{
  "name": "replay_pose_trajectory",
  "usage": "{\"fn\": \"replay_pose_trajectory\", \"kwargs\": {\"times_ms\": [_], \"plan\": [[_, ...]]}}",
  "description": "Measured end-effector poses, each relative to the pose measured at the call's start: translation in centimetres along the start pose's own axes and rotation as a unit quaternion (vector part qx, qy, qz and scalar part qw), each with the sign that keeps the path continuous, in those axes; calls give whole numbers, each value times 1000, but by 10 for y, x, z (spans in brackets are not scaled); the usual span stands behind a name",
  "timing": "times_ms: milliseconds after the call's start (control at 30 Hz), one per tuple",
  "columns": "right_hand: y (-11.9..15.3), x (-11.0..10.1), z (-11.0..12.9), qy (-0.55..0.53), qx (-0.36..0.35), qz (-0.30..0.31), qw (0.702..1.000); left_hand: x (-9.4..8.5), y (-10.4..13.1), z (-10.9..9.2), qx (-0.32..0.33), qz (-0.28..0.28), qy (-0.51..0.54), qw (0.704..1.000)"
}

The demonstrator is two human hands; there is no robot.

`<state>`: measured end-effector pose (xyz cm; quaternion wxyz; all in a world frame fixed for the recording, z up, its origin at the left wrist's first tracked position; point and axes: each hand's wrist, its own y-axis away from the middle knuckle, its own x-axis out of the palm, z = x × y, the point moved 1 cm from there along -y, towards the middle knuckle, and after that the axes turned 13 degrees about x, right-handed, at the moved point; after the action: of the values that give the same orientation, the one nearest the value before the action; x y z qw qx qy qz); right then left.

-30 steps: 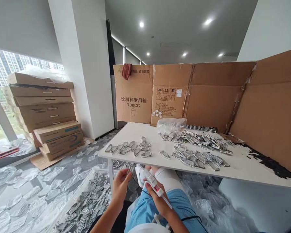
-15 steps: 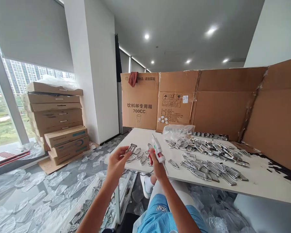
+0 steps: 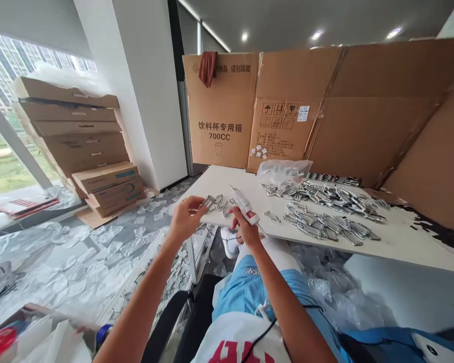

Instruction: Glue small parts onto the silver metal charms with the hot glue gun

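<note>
My left hand (image 3: 186, 218) pinches a small slotted silver buckle-like piece (image 3: 209, 201) over the near-left edge of the table. Just to its right, my right hand (image 3: 245, 228) is wrapped round a white glue gun (image 3: 243, 205) with red markings, its thin nozzle pointing up and left. The nozzle and the held piece are apart. Behind and between the hands lie several similar looped pieces (image 3: 221, 202) on the white table (image 3: 227, 176). One single piece (image 3: 272, 217) rests right of the glue gun.
Heaps of silver pieces (image 3: 325, 222) cover the table's right part, with a clear plastic bag (image 3: 283, 172) behind. Cardboard panels (image 3: 219, 111) stand along the back. Stacked boxes (image 3: 79, 131) are at left; plastic wrappers (image 3: 71, 257) litter the floor. A black cable (image 3: 265, 333) crosses my lap.
The view has tilted downward, showing more of my lap and a box at lower left. Both hands keep their holds; the glue gun has rolled in my grip, showing its red-marked side.
</note>
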<state>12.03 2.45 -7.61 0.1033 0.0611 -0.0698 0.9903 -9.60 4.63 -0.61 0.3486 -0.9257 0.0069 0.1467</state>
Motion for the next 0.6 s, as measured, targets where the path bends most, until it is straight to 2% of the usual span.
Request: {"fn": "replay_pose_trajectory", "kwargs": {"times_ms": [133,233,333,467,600], "plan": [[-7,4,3,-20,-9,-18,1000,-15,-19,-1,-2,-38,-26,999],[-6,8,3,-21,-12,-8,1000,-13,-28,-14,-5,-61,26,998],[0,12,3,-11,3,27,1000,-6,-26,-24,-20,-81,76,994],[5,16,2,-12,29,44,999,-2,-20,-28,-36,-56,120,991],[6,17,0,-43,25,43,998,1,-19,-29,-31,-82,96,992]]}}
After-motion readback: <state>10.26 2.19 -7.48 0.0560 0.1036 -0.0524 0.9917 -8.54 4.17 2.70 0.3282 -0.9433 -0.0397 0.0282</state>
